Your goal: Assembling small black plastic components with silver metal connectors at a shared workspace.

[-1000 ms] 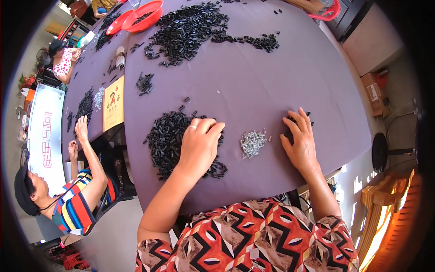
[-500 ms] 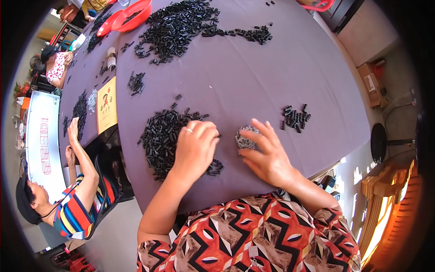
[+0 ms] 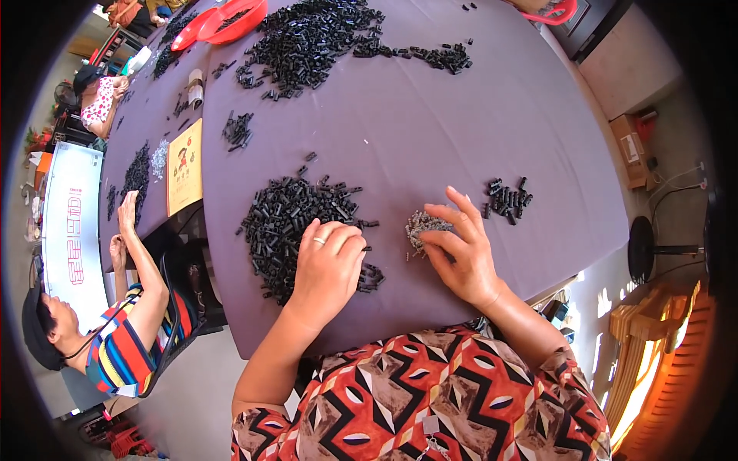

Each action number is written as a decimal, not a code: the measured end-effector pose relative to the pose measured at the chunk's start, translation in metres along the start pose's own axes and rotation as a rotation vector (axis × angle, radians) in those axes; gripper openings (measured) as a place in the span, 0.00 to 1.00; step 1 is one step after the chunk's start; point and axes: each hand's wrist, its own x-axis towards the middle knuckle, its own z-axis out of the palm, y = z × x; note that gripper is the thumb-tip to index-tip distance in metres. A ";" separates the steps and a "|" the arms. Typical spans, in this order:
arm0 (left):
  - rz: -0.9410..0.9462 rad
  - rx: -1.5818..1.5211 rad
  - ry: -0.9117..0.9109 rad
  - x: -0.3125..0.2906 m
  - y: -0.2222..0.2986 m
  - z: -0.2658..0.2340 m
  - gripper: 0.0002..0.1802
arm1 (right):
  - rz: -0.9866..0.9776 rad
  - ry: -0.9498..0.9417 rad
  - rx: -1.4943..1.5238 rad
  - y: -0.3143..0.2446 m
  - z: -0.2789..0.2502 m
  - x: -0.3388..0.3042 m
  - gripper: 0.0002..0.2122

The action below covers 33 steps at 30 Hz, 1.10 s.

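Observation:
My left hand (image 3: 329, 261) is over the right side of a heap of small black tubular plastic pieces (image 3: 280, 219). Its fingers are curled together, and the dark end of one black piece (image 3: 368, 248) shows at the fingertips. To the right, my right hand (image 3: 467, 250) hovers by a little pile of tiny clear or silvery pieces (image 3: 421, 227), partly covering it. The fingers there are bent but spread apart, with nothing visible between them. Beyond that hand lies a small group of joined-looking black pieces (image 3: 507, 200).
A larger black heap (image 3: 311, 46) and red plastic bowls (image 3: 234, 21) sit at the far side of the cloth-covered table (image 3: 430, 131). A yellow booklet (image 3: 184, 165) lies at the left edge. A co-worker in a striped top (image 3: 131, 338) sits close on the left.
My left hand has shifted slightly down and left, still with its fingers together. The right hand has turned more upright and moved a little right. The whole view has shifted slightly.

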 end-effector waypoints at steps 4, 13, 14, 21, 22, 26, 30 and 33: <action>0.010 -0.019 0.023 0.018 0.011 0.004 0.14 | 0.027 0.046 0.055 0.002 0.002 0.000 0.10; 0.046 -0.025 -0.165 0.015 0.012 0.008 0.28 | 0.059 0.072 0.079 0.007 0.000 -0.003 0.10; 0.059 -0.034 -0.163 0.010 0.012 0.008 0.29 | 0.062 0.069 0.080 0.007 -0.001 -0.003 0.10; 0.051 -0.008 -0.090 -0.011 0.008 0.009 0.17 | 0.101 0.035 0.046 0.005 -0.002 0.000 0.12; 0.033 -0.007 -0.053 -0.010 0.008 0.010 0.13 | 0.158 0.055 0.035 0.005 -0.001 0.001 0.13; 0.008 0.003 -0.027 -0.009 0.008 0.009 0.12 | 0.136 0.006 -0.031 0.010 0.003 -0.002 0.14; -0.013 -0.022 -0.014 -0.012 0.010 0.009 0.13 | 0.046 -0.078 0.062 0.014 0.000 -0.006 0.14; -0.048 -0.057 0.047 -0.021 0.012 0.007 0.15 | 0.169 0.128 0.145 0.008 -0.002 -0.002 0.15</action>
